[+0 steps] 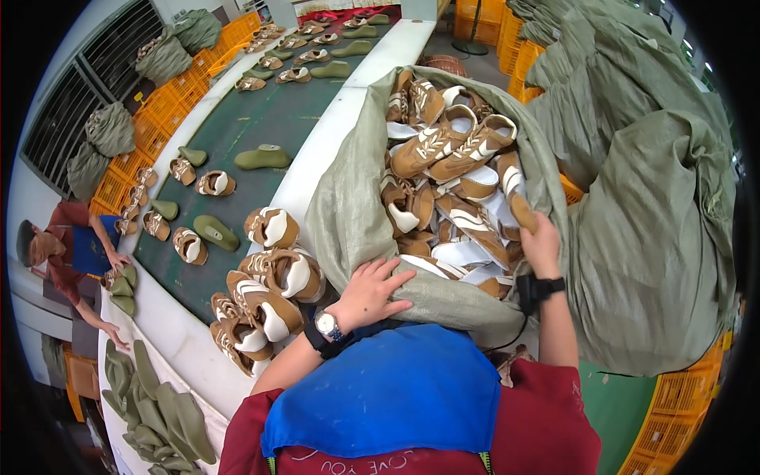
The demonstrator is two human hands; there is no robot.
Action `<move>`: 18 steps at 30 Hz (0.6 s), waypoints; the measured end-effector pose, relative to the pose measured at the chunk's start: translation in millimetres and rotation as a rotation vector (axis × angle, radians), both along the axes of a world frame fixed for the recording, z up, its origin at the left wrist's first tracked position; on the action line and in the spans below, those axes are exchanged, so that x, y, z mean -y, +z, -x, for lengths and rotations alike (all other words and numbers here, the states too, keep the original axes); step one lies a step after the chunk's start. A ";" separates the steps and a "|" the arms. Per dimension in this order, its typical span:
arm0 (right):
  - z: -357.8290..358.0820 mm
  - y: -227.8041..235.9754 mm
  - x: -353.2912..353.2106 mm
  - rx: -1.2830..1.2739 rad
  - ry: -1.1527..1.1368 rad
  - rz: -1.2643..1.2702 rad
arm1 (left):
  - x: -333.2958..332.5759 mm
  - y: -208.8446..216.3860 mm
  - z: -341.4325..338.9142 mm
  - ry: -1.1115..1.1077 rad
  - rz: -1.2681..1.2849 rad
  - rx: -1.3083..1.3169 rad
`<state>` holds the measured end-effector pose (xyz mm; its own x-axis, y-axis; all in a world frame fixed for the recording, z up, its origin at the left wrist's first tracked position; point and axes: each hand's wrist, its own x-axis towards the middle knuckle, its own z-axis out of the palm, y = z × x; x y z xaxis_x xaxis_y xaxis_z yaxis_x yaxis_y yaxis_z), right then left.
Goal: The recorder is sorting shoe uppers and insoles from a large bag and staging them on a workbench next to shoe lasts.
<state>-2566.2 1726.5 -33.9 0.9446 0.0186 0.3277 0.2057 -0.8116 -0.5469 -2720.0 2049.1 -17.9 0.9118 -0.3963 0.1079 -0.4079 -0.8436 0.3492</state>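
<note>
My right hand (543,247) grips a brown shoe (513,184) inside the sack (346,207), my left hand (369,298) spreads open on its rim; this looks like picking out, so a steady lift seems needed.

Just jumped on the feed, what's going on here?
The person's left hand rests spread on the near edge of a large open sack full of brown-and-white shoes. The right hand grips one shoe at the sack's right side. More shoes stand on the white ledge to the left. Beyond, a green belt carries shoes and green foot forms, with a co-worker across it.
</note>
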 end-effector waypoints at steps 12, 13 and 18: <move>52.5 130.1 -75.2 -0.654 0.817 -1.188 | -61.7 101.2 -0.8 0.084 1.006 -0.199; 47.3 121.5 -86.8 -0.663 0.826 -1.186 | -70.4 102.8 8.7 0.096 1.007 -0.195; 43.0 99.6 -149.7 -1.227 0.623 -1.639 | -100.1 100.2 59.0 0.174 1.022 -0.073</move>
